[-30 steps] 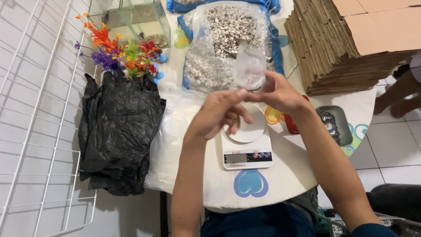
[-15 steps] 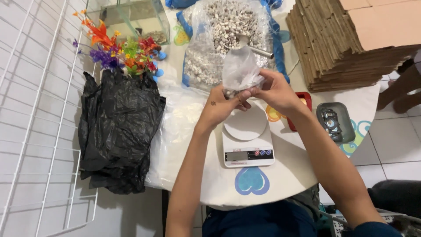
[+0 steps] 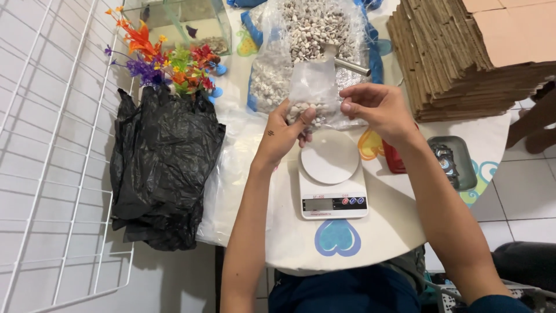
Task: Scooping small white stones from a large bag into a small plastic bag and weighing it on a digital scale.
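Note:
Both hands hold a small clear plastic bag [image 3: 313, 93] with a few pale pebbles in its bottom. My left hand [image 3: 284, 134] cups the bag from below and the left. My right hand [image 3: 376, 110] pinches its right edge. The bag hangs just above a white kitchen scale [image 3: 332, 184] with a round platform and a blank display. Behind the hands lies a large open clear bag of grey and white pebbles [image 3: 301, 40] with a metal scoop handle [image 3: 352, 68] sticking out of it.
A pile of black plastic bags [image 3: 162, 162] drapes over the table's left edge, with clear bags [image 3: 231, 179] beside it. Artificial flowers [image 3: 165, 61] and a glass tank [image 3: 185, 20] stand at the back left. Stacked flat cardboard [image 3: 475, 52] fills the back right. A small tray [image 3: 457, 162] and a red item [image 3: 394, 159] lie to the right. A white wire rack [image 3: 52, 145] stands left.
My left hand has come up from over the scale to the small bag, and now both hands hold it with the pebbles gathered at its bottom.

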